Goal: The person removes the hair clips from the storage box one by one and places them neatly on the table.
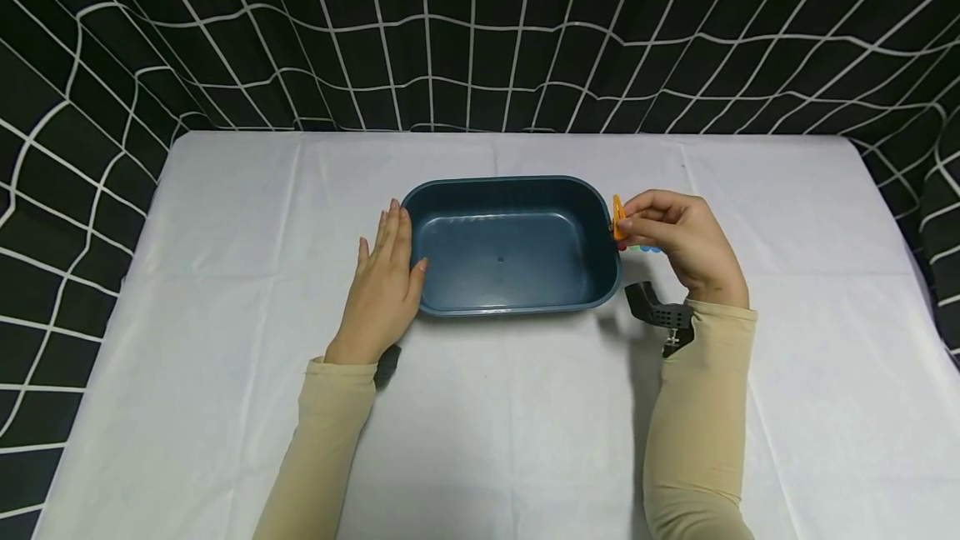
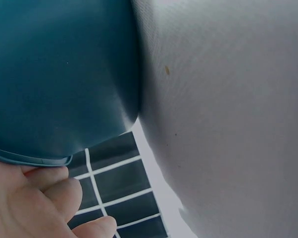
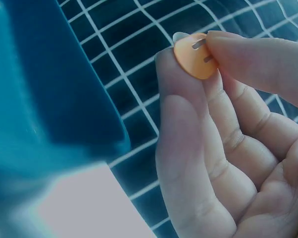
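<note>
A dark teal plastic basin (image 1: 517, 252) stands upright on the table. My left hand (image 1: 382, 290) rests against its left end with straight fingers, the thumb lying over the rim. In the left wrist view, fingers (image 2: 55, 188) show beside the basin's rim (image 2: 25, 157). Just off the right end, my right hand (image 1: 678, 236) pinches a small orange plastic clip (image 1: 618, 217) between thumb and fingertips. The right wrist view shows the clip's rounded, slotted end (image 3: 196, 55). Red, green and blue bits (image 1: 649, 249) peek out below the right hand, too covered to identify.
A white cloth (image 1: 480, 423) covers the table under both arms. Black fabric with a white grid (image 1: 450, 48) hangs behind and at the sides. A dark wrist-camera mount (image 1: 660, 311) sticks out from the right sleeve near the basin's front right corner.
</note>
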`<state>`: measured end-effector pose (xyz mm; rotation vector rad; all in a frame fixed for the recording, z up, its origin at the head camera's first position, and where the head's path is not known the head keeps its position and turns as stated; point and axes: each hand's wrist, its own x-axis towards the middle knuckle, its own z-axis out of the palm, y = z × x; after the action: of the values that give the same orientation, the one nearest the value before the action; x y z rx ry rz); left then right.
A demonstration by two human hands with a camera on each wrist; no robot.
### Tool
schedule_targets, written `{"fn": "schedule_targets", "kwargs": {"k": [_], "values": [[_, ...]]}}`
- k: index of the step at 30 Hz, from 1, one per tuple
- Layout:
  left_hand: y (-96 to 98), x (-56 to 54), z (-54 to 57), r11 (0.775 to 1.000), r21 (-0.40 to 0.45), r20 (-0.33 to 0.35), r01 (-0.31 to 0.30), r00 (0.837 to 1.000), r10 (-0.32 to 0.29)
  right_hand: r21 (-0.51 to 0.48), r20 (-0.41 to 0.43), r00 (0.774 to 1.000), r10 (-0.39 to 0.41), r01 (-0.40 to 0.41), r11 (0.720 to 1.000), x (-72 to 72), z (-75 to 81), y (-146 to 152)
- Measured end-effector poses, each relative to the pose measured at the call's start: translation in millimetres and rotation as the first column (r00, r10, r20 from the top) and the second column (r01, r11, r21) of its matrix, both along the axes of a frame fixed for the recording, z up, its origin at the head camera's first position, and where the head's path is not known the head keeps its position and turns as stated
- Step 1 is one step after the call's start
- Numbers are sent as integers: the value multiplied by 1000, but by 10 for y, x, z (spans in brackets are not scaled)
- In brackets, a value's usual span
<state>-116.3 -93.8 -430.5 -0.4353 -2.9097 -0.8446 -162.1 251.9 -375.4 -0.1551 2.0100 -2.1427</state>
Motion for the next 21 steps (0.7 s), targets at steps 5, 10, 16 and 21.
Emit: {"fn": "schedule_targets", "kwargs": {"k": [5,10,16,21], "values": [[5,-2,-2,1000,3,-7,0,1000,0,-57,35,996,-78,80,995,9,-22,112],[4,-5,-10,1000,2,-12,-1,1000,1,-93,55,990,-133,138,986,33,-33,241],[2,-2,-11,1000,-1,-19,-3,1000,3,-123,83,980,-181,191,974,57,-66,380],[0,-2,1,1000,-1,-12,2,1000,-2,-225,124,970,-208,232,946,79,-104,510]]}}
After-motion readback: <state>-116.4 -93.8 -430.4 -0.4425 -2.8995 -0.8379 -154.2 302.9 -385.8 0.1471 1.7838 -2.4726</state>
